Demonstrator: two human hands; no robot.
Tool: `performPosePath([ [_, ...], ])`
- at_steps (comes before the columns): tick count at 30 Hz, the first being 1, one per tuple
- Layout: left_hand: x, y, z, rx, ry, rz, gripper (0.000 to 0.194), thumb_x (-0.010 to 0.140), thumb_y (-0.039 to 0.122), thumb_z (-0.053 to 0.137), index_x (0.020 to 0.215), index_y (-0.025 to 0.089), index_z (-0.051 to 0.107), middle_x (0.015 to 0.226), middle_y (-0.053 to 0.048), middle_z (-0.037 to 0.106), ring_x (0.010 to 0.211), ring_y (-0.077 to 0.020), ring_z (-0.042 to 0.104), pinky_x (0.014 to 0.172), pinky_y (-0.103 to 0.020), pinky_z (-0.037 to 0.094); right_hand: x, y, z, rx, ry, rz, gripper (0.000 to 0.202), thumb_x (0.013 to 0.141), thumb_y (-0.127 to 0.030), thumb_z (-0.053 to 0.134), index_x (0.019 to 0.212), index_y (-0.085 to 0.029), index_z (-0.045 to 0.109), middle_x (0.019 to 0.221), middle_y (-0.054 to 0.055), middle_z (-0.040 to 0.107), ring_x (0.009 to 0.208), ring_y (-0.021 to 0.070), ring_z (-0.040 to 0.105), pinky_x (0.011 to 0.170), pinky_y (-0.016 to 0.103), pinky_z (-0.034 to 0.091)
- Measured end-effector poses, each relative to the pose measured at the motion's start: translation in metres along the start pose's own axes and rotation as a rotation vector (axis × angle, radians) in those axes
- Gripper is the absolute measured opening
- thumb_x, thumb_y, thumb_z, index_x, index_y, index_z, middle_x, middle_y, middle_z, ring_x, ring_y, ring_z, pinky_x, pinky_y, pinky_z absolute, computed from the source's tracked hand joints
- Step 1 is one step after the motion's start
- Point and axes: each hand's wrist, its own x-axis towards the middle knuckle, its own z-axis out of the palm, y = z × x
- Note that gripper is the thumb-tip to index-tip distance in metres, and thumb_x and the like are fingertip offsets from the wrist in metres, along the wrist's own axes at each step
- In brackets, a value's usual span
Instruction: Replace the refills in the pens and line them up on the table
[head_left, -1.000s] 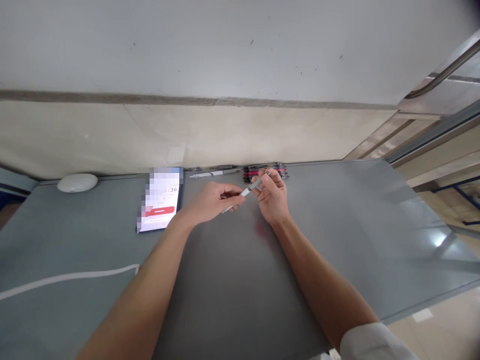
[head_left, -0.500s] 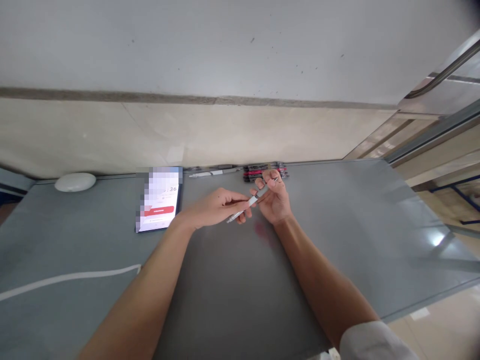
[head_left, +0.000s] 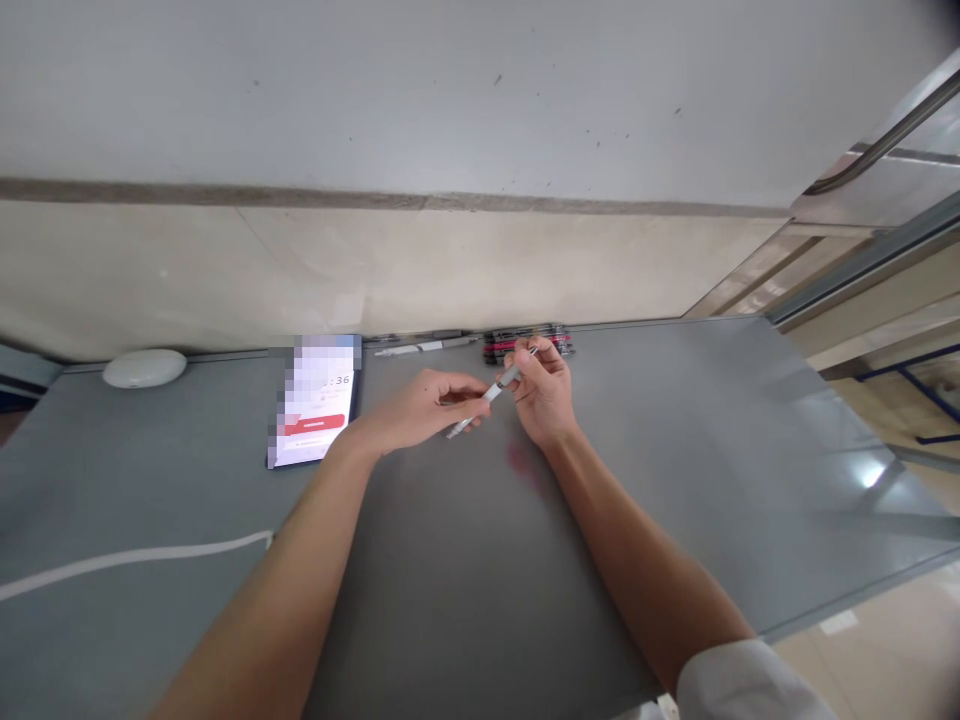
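Observation:
A white and grey pen [head_left: 493, 393] is held slantwise above the grey table [head_left: 442, 580], its lower end pointing left and down. My left hand [head_left: 424, 408] pinches the white barrel between thumb and fingers. My right hand [head_left: 545, 388] is closed round the upper part, with the thumb near the top end. Just behind my right hand lies a bundle of several dark and red pens [head_left: 525, 338], partly covered by the fingers. Left of that bundle, another white pen [head_left: 420, 348] and a dark pen [head_left: 439, 335] lie along the wall.
A phone with a lit screen [head_left: 319, 400] lies left of my left hand. Farther left is a white oval object [head_left: 145, 368]. A white cable [head_left: 150, 555] crosses the table at the lower left. The wall [head_left: 450, 260] rises along the back edge.
The right fingers have shifted on the pen, and the thumb is now over its upper end. Both hands and the pen sit slightly farther left and higher in view.

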Motion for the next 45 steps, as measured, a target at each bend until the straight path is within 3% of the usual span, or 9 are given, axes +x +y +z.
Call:
performPosePath([
  [6, 0.0, -0.003, -0.003, -0.014, -0.001, -0.009, 0.029, 0.09, 0.045, 0.053, 0.088, 0.021, 0.068, 0.084, -0.002, 0.07, 0.081, -0.0182, 0.064, 0.076, -0.031, 0.046, -0.001, -0.001, 0.001, -0.025, -0.029, 0.013, 0.022, 0.069, -0.023, 0.077, 0.081, -0.025, 0.059, 0.083, -0.006, 0.06, 0.073, 0.008, 0.061, 0.06, 0.02, 0.052],
  [11, -0.001, -0.001, -0.002, -0.035, -0.092, 0.002, 0.035, 0.093, 0.049, 0.048, 0.09, 0.02, 0.068, 0.085, -0.004, 0.07, 0.081, -0.0188, 0.063, 0.077, -0.032, 0.046, -0.001, -0.002, -0.001, 0.002, -0.066, 0.025, 0.02, 0.07, -0.022, 0.076, 0.083, -0.026, 0.061, 0.086, -0.005, 0.058, 0.071, 0.008, 0.058, 0.056, 0.021, 0.054],
  [18, -0.006, 0.009, -0.002, -0.009, -0.213, 0.048, 0.035, 0.095, 0.045, 0.044, 0.086, 0.02, 0.068, 0.08, -0.003, 0.068, 0.072, -0.0162, 0.06, 0.071, -0.03, 0.045, -0.005, -0.005, -0.002, 0.087, -0.154, 0.084, 0.024, 0.068, -0.019, 0.076, 0.077, -0.026, 0.055, 0.074, -0.007, 0.048, 0.067, 0.008, 0.054, 0.059, 0.023, 0.056],
  [21, -0.004, 0.008, -0.001, -0.02, -0.15, 0.031, 0.033, 0.092, 0.045, 0.048, 0.085, 0.02, 0.068, 0.079, -0.003, 0.067, 0.068, -0.0156, 0.059, 0.068, -0.029, 0.044, -0.004, -0.004, -0.002, 0.073, -0.138, 0.073, 0.024, 0.068, -0.021, 0.077, 0.077, -0.025, 0.055, 0.076, -0.007, 0.049, 0.067, 0.0079, 0.053, 0.06, 0.023, 0.055],
  [26, 0.0, 0.002, 0.001, -0.022, 0.039, -0.014, 0.024, 0.086, 0.043, 0.059, 0.091, 0.022, 0.069, 0.075, -0.001, 0.067, 0.065, -0.0146, 0.057, 0.059, -0.026, 0.04, 0.0, -0.002, 0.002, -0.056, 0.02, 0.01, 0.026, 0.067, -0.023, 0.077, 0.077, -0.024, 0.053, 0.079, -0.006, 0.053, 0.068, 0.0066, 0.054, 0.056, 0.017, 0.048],
  [30, 0.002, -0.001, 0.0, -0.012, 0.074, 0.003, 0.026, 0.086, 0.044, 0.059, 0.088, 0.021, 0.07, 0.079, -0.001, 0.069, 0.07, -0.0152, 0.06, 0.063, -0.026, 0.042, 0.001, -0.001, 0.002, -0.065, 0.032, 0.012, 0.026, 0.067, -0.025, 0.077, 0.077, -0.024, 0.053, 0.079, -0.006, 0.057, 0.07, 0.0075, 0.058, 0.061, 0.019, 0.05],
  [37, 0.0, -0.001, -0.001, -0.038, -0.053, -0.006, 0.032, 0.091, 0.048, 0.052, 0.091, 0.02, 0.069, 0.084, -0.003, 0.07, 0.077, -0.0179, 0.064, 0.071, -0.029, 0.046, 0.0, -0.002, 0.001, -0.035, -0.028, 0.041, 0.022, 0.068, -0.025, 0.077, 0.082, -0.025, 0.06, 0.082, -0.006, 0.059, 0.07, 0.0086, 0.06, 0.06, 0.022, 0.053],
  [45, -0.003, 0.009, 0.001, -0.047, -0.193, 0.058, 0.035, 0.095, 0.046, 0.045, 0.089, 0.02, 0.068, 0.079, -0.002, 0.067, 0.07, -0.0154, 0.058, 0.069, -0.029, 0.042, -0.006, -0.004, -0.003, 0.044, -0.117, 0.058, 0.028, 0.067, -0.029, 0.079, 0.075, -0.027, 0.052, 0.076, -0.007, 0.048, 0.065, 0.008, 0.052, 0.058, 0.023, 0.054],
])
